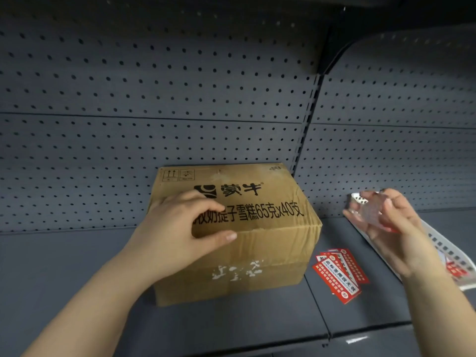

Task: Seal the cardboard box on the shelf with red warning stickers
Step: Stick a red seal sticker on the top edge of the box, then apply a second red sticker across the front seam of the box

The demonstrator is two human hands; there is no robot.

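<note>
On the grey metal shelf [77, 279], backed by a perforated panel [154, 99], the cardboard box [257, 240] sat roughly centre, flaps down, black Chinese print across the top, white scuff marks on the front face. Left hand [177, 235] lay on the box's top front-left edge: fingers curled over the top face, covering the start of the print, thumb pressed against the front face just below the edge. So it was clamped loosely on the box corner, not lifting it. Box rested flat on the shelf, back edge close to the panel.

Right of the box, just beside its front-right corner, a small fanned stack of red warning stickers [340, 274] lay flat on the shelf, white text strips facing up, not touching the box as far as I could see.

Further right, the right hand [386, 217] was raised above the shelf, clear of the box, fingers pinching a blurred, partly see-through piece [371, 210] with some red at its lower edge; too smeared to say whether sticker or backing. Under and behind that hand, a white slotted basket [448, 253] sat at the frame's right edge, with more red items inside, mostly hidden by the forearm.
</note>
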